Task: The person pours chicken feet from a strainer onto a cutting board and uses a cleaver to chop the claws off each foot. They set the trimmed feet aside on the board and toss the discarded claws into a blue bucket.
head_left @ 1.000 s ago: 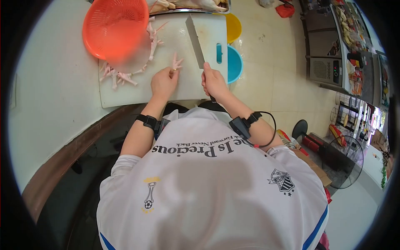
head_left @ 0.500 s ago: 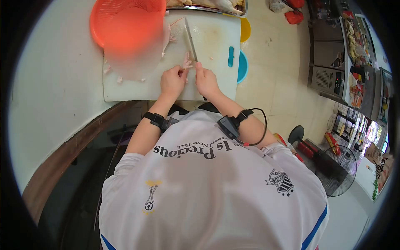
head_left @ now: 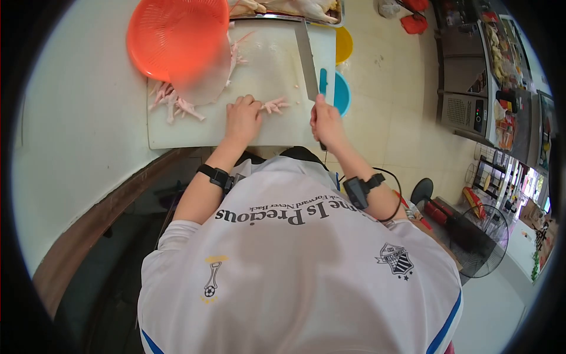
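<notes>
My left hand (head_left: 243,121) rests on the white cutting board (head_left: 259,56) with its fingers curled down on the end of a pale chicken foot (head_left: 275,106). The toes of the foot stick out to the right of the fingers. Wrapped around a dark handle, my right hand (head_left: 327,124) holds a long, broad-bladed knife (head_left: 306,62) over the board's right side, blade pointing away from me. More chicken feet (head_left: 177,105) lie at the board's left, partly covered by a blurred patch. A few small scraps dot the board near the knife.
An orange-red plastic basket (head_left: 150,44) stands at the far left of the board, against the white wall (head_left: 76,76). Behind the board is a metal tray (head_left: 271,16) with whole plucked poultry (head_left: 306,7). Blue (head_left: 342,94) and yellow (head_left: 344,44) containers sit below the right edge.
My right hand and the knife have moved right, away from my left hand. The chicken foot's toes now point rightward. More feet show at the board's left.
</notes>
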{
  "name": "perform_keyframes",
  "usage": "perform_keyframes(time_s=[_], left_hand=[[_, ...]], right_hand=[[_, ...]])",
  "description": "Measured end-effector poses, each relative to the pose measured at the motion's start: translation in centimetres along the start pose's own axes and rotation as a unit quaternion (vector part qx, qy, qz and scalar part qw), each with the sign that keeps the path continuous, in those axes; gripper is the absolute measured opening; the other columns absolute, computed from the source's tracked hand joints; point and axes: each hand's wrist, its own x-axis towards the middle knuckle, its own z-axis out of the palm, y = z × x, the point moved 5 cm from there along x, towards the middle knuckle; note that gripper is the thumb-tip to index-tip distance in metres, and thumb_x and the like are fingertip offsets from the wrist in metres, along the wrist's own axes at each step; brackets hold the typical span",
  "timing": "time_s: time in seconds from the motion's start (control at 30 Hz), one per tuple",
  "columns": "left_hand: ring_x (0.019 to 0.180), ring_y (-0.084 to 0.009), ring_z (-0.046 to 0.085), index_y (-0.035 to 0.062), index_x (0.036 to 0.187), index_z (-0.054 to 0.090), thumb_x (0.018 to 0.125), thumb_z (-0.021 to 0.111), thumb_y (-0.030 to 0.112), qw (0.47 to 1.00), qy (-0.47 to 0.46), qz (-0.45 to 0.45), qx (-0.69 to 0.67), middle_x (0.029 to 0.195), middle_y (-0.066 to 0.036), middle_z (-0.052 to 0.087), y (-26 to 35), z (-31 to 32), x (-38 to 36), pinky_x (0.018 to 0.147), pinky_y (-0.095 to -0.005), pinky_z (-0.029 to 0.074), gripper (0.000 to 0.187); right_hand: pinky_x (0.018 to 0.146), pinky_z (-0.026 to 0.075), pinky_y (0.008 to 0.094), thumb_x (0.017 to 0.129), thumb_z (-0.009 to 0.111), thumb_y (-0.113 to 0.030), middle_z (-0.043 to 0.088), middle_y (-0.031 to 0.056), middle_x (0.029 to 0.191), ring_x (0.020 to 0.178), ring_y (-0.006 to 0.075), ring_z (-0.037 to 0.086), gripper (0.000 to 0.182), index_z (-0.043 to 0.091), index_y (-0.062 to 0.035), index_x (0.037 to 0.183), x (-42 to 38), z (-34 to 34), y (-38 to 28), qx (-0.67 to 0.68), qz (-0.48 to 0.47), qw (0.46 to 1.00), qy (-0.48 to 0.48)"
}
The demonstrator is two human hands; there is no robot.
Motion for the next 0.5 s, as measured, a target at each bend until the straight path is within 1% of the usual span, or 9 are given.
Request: perform_keyframes(time_s=[0.07, 0.1, 0.13, 0.2, 0.27, 0.3, 0.37, 0.43, 0.5], left_hand=[[0.097, -0.0283, 0.061, 0.0107, 0.096, 0.072, 0.081, 0.069, 0.010, 1.000, 0.001, 0.012, -0.019, 0.095, -0.004, 0.063, -0.2, -0.3, 0.5, 0.078, -0.0425, 0.049, 0.015], [0.099, -0.0267, 0.060, 0.0111, 0.098, 0.072, 0.082, 0.068, 0.007, 0.999, 0.005, 0.021, -0.036, 0.098, -0.003, 0.063, -0.3, -0.3, 0.9, 0.080, -0.0409, 0.049, 0.017], [0.099, -0.0267, 0.060, 0.0111, 0.098, 0.072, 0.082, 0.068, 0.007, 0.999, 0.005, 0.024, -0.038, 0.098, -0.003, 0.063, -0.5, -0.3, 1.2, 0.080, -0.0409, 0.049, 0.017], [0.096, -0.0275, 0.060, 0.0090, 0.098, 0.073, 0.082, 0.068, 0.003, 0.992, 0.048, 0.010, -0.116, 0.097, -0.004, 0.065, -1.1, -0.6, 1.9, 0.082, -0.0389, 0.050, 0.017], [0.095, -0.0271, 0.059, 0.0095, 0.095, 0.074, 0.081, 0.069, 0.003, 0.991, 0.062, 0.027, -0.115, 0.097, -0.003, 0.066, -1.4, -0.7, 2.4, 0.082, -0.0389, 0.050, 0.016], [0.094, -0.0266, 0.059, 0.0101, 0.093, 0.074, 0.080, 0.070, 0.004, 0.990, 0.075, 0.042, -0.113, 0.097, -0.002, 0.066, -1.4, -0.8, 2.4, 0.081, -0.0388, 0.051, 0.015], [0.093, -0.0265, 0.059, 0.0105, 0.091, 0.074, 0.080, 0.069, 0.004, 0.992, 0.059, 0.034, -0.107, 0.096, -0.001, 0.066, -1.5, -0.8, 2.7, 0.081, -0.0387, 0.051, 0.014], [0.093, -0.0264, 0.059, 0.0109, 0.089, 0.075, 0.081, 0.069, 0.004, 0.994, 0.042, 0.024, -0.101, 0.096, -0.001, 0.067, -1.6, -0.5, 2.6, 0.081, -0.0386, 0.051, 0.013], [0.092, -0.0264, 0.058, 0.0121, 0.090, 0.075, 0.081, 0.070, 0.005, 0.994, 0.034, 0.019, -0.101, 0.096, 0.000, 0.067, -1.8, -0.4, 2.6, 0.081, -0.0379, 0.052, 0.013]], right_hand=[[0.039, 0.036, 0.0290, 0.107, 0.036, -0.056, 0.044, 0.0001, 0.055, 0.041, 0.0112, 0.043, 0.061, 0.049, -0.0066, 0.074, -0.2, -1.3, -0.5, 0.027, 0.016, 0.997, -0.077], [0.039, 0.037, 0.0288, 0.108, 0.036, -0.055, 0.044, -0.0003, 0.057, 0.042, 0.0110, 0.043, 0.060, 0.050, -0.0061, 0.076, -0.3, -1.5, -0.6, 0.024, 0.011, 0.996, -0.089], [0.039, 0.037, 0.0288, 0.108, 0.036, -0.055, 0.044, -0.0003, 0.057, 0.042, 0.0110, 0.043, 0.060, 0.050, -0.0061, 0.076, -0.3, -1.4, -0.4, 0.024, 0.011, 0.996, -0.086], [0.039, 0.038, 0.0285, 0.108, 0.035, -0.054, 0.046, 0.0002, 0.057, 0.041, 0.0113, 0.043, 0.060, 0.051, -0.0057, 0.077, -0.2, -0.4, 0.1, 0.019, 0.010, 0.994, -0.106], [0.040, 0.039, 0.0276, 0.108, 0.035, -0.053, 0.047, 0.0006, 0.057, 0.042, 0.0114, 0.044, 0.060, 0.052, -0.0053, 0.078, 0.2, 0.5, 0.0, 0.005, 0.013, 0.994, -0.107], [0.039, 0.039, 0.0292, 0.108, 0.036, -0.052, 0.048, 0.0019, 0.056, 0.041, 0.0126, 0.046, 0.060, 0.053, -0.0036, 0.077, 0.5, 0.9, -0.2, 0.008, 0.000, 0.995, -0.104], [0.038, 0.040, 0.0307, 0.108, 0.038, -0.051, 0.049, 0.0032, 0.055, 0.040, 0.0138, 0.048, 0.061, 0.054, -0.0020, 0.075, 0.8, 1.5, -1.0, 0.010, -0.012, 0.994, -0.105], [0.039, 0.039, 0.0285, 0.109, 0.036, -0.049, 0.049, 0.0029, 0.055, 0.041, 0.0128, 0.048, 0.059, 0.055, -0.0030, 0.076, 0.7, 1.8, -2.6, 0.060, -0.076, 0.989, -0.113], [0.041, 0.040, 0.0298, 0.109, 0.035, -0.048, 0.049, 0.0039, 0.055, 0.042, 0.0138, 0.048, 0.060, 0.054, -0.0029, 0.075, 0.6, 1.8, -3.3, 0.064, -0.098, 0.987, -0.107]])
